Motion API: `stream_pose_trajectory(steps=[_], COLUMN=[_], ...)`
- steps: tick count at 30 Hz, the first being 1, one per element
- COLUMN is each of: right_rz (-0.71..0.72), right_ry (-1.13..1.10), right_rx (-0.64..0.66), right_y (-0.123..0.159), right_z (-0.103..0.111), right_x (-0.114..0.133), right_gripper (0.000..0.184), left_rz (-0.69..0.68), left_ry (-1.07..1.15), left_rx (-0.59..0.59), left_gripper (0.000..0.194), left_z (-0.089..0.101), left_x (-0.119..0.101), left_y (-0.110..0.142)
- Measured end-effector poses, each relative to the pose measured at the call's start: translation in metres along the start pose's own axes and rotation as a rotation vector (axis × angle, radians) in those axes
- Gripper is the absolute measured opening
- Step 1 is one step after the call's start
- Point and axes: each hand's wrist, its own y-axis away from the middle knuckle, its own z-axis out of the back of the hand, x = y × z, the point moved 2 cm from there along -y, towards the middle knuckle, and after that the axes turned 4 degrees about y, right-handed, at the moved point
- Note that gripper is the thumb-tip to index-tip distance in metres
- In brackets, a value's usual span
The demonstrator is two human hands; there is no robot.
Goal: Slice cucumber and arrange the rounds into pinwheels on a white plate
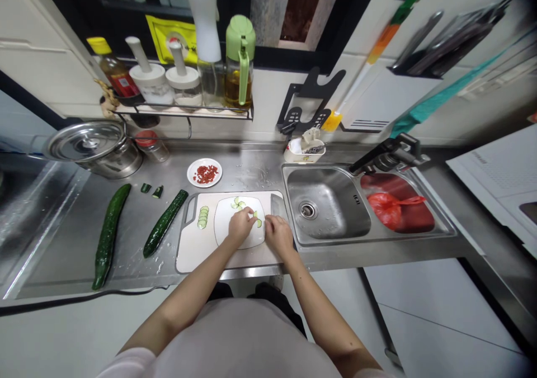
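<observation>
My left hand (241,225) is over the white plate (226,235), thumb and fingertips pinched at a cucumber slice (259,222) near the plate's right side. At that side's rim is my right hand (279,236), its fingers curled together; what they hold, if anything, is hidden. Several thin cucumber slices (238,203) form a fan at the plate's far edge. The plate rests on a light cutting board (191,258) with a grey handle. A row of overlapping cucumber slices (203,217) lies on the board, left of the plate.
Left of the board lie a cucumber (165,224), a longer cucumber (111,235) and cut ends (145,188). A small plate of chopped red pieces (205,173) sits behind. On the right are a sink (329,202) and a red bag (386,210). Bottles stand on a rack (184,109).
</observation>
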Motion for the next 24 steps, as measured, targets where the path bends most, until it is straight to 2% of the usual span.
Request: stream_pose_trajectory(steps=[7,13,19,24], right_rz=[0.000,-0.019,-0.032,-0.036], right_ry=[0.000,-0.066,-0.112,-0.200], right_rx=[0.000,-0.052,-0.062,-0.099], right_y=[0.004,0.006,0.009,0.014], right_z=[-0.002,0.002,0.006,0.010], right_x=[0.000,-0.003,-0.001,0.003], right_gripper=[0.033,0.032,0.032,0.033], left_rz=[-0.004,-0.044,0.012,0.115], left_ry=[0.050,0.187,0.310,0.330], left_rx=[-0.044,-0.059,-0.142,-0.306], left_gripper=[0.020,0.022,0.024,0.028], left_z=[0.008,0.020,0.030,0.055], left_x=[-0.001,0.006,0.040,0.080], left_y=[0.007,0.043,0.085,0.098])
